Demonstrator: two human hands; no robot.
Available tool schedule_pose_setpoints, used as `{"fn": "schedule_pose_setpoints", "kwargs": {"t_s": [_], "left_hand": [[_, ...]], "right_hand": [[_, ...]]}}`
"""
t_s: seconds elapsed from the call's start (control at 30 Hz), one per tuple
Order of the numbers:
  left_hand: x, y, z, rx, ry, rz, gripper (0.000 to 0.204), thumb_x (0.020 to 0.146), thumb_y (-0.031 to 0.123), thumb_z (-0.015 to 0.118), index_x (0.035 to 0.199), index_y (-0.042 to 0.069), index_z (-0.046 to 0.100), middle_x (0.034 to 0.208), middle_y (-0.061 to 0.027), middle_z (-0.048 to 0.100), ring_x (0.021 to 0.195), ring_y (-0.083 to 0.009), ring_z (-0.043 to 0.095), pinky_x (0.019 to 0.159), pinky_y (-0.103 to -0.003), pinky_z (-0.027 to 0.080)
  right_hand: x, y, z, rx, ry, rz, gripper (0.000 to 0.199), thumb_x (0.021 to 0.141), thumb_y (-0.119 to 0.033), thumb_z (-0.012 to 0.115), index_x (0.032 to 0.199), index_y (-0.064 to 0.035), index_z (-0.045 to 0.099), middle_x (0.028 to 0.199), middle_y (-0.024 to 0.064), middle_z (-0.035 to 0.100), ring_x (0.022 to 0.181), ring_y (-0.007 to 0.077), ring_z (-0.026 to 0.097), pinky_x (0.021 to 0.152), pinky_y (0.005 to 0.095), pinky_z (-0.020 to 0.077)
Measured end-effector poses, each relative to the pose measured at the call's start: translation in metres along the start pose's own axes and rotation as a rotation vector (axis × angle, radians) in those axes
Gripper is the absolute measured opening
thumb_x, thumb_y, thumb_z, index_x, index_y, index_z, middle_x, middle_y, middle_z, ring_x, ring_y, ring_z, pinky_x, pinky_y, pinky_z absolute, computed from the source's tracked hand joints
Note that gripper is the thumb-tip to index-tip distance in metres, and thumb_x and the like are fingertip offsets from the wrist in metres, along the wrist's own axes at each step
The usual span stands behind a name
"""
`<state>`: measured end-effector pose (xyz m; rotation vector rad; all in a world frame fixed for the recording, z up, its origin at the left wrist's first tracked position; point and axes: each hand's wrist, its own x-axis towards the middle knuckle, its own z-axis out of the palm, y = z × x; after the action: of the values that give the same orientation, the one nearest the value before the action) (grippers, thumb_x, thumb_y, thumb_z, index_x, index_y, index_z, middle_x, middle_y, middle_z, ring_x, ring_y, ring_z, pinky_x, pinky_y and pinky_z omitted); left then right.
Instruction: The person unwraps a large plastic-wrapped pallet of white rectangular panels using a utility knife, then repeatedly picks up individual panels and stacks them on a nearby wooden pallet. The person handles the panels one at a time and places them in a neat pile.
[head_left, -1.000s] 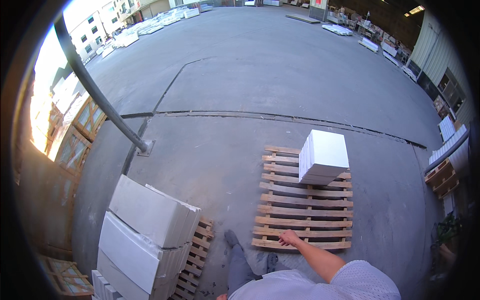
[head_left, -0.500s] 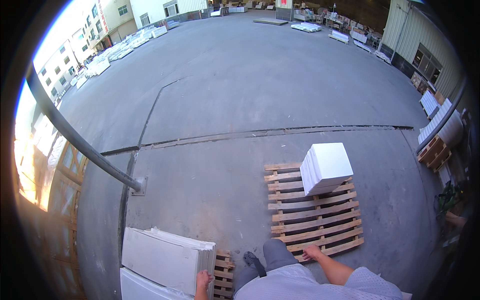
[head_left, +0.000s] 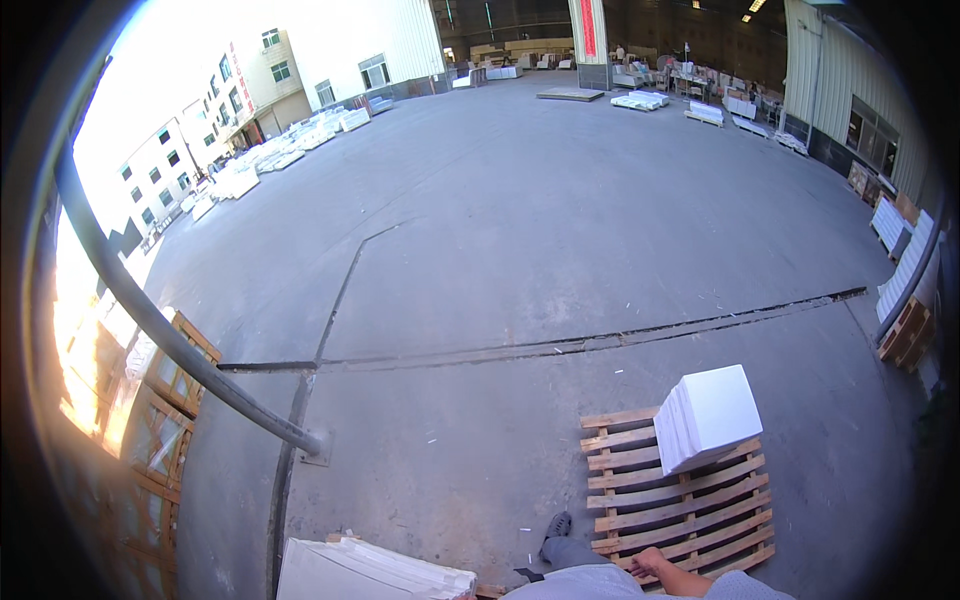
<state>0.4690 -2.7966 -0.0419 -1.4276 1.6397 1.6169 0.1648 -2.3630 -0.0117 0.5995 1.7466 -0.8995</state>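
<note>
My right hand hangs over the near part of a wooden pallet, its fingers loosely curled with nothing visible in them. On the far right part of that pallet stands a stack of white square slabs. My left hand is out of the picture below the lower edge. Nearest to that side is a stack of large white panels, cut off by the picture's lower edge. One dark shoe of mine shows between the panels and the pallet.
A bent-looking metal pole rises from a base plate on the concrete floor. Wooden crates stand along the left. A dark groove crosses the floor. Far off lie white slabs and an open hall.
My view has tipped up, so the pallet, slabs and panels sit lower in the picture. My left hand, earlier beside the panels' right edge, has left the view. My right hand remains over the pallet.
</note>
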Motion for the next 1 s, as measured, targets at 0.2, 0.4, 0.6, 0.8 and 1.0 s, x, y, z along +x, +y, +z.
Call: {"fn": "schedule_pose_setpoints", "kwargs": {"t_s": [0.2, 0.4, 0.6, 0.8, 1.0], "left_hand": [[0.046, 0.119, -0.021, 0.137, -0.030, 0.096, 0.039, 0.092, 0.036, 0.046, 0.108, 0.002, 0.059, 0.092, -0.0113, 0.065, 0.078, -0.0236, 0.063, 0.069, -0.039, 0.050], [0.084, 0.221, -0.078, 0.269, -0.083, 0.195, 0.046, 0.093, 0.046, 0.047, 0.111, 0.005, 0.059, 0.096, -0.0090, 0.064, 0.086, -0.0229, 0.060, 0.079, -0.041, 0.049], [0.165, 0.349, -0.109, 0.254, -0.168, 0.128, 0.053, 0.094, 0.052, 0.042, 0.114, 0.006, 0.059, 0.100, -0.0089, 0.064, 0.089, -0.0221, 0.061, 0.080, -0.041, 0.050], [0.298, 0.540, -0.139, 0.523, -0.146, 0.077, 0.035, 0.092, 0.027, 0.045, 0.110, -0.001, 0.056, 0.092, -0.0146, 0.066, 0.070, -0.0253, 0.065, 0.059, -0.038, 0.050], [0.388, 0.694, -0.121, 0.845, -0.233, 0.259, 0.034, 0.090, 0.021, 0.046, 0.112, -0.003, 0.054, 0.088, -0.0170, 0.065, 0.064, -0.0269, 0.066, 0.052, -0.038, 0.050]], "right_hand": [[0.052, -0.152, -0.018, 0.079, -0.008, -0.129, 0.023, 0.086, -0.015, 0.052, 0.089, 0.0058, 0.062, 0.082, 0.0162, 0.067, 0.062, 0.0266, 0.068, 0.052, 0.0350, 0.0553], [0.067, -0.282, -0.030, 0.260, 0.027, -0.310, 0.021, 0.088, -0.017, 0.054, 0.089, 0.0014, 0.063, 0.080, 0.0117, 0.068, 0.062, 0.0211, 0.067, 0.050, 0.0311, 0.0523], [0.085, -0.319, -0.023, 0.454, 0.131, -0.265, 0.020, 0.089, -0.017, 0.053, 0.088, 0.0004, 0.063, 0.078, 0.0111, 0.068, 0.062, 0.0209, 0.067, 0.050, 0.0315, 0.0521], [0.067, -0.286, 0.027, 0.711, 0.268, 0.059, 0.020, 0.086, -0.016, 0.055, 0.089, 0.0020, 0.062, 0.080, 0.0147, 0.068, 0.060, 0.0231, 0.066, 0.046, 0.0325, 0.0507], [0.025, -0.250, 0.115, 1.024, 0.418, 0.107, 0.021, 0.087, -0.019, 0.053, 0.088, -0.0008, 0.063, 0.079, 0.0109, 0.068, 0.061, 0.0213, 0.067, 0.050, 0.0330, 0.0519]]}}
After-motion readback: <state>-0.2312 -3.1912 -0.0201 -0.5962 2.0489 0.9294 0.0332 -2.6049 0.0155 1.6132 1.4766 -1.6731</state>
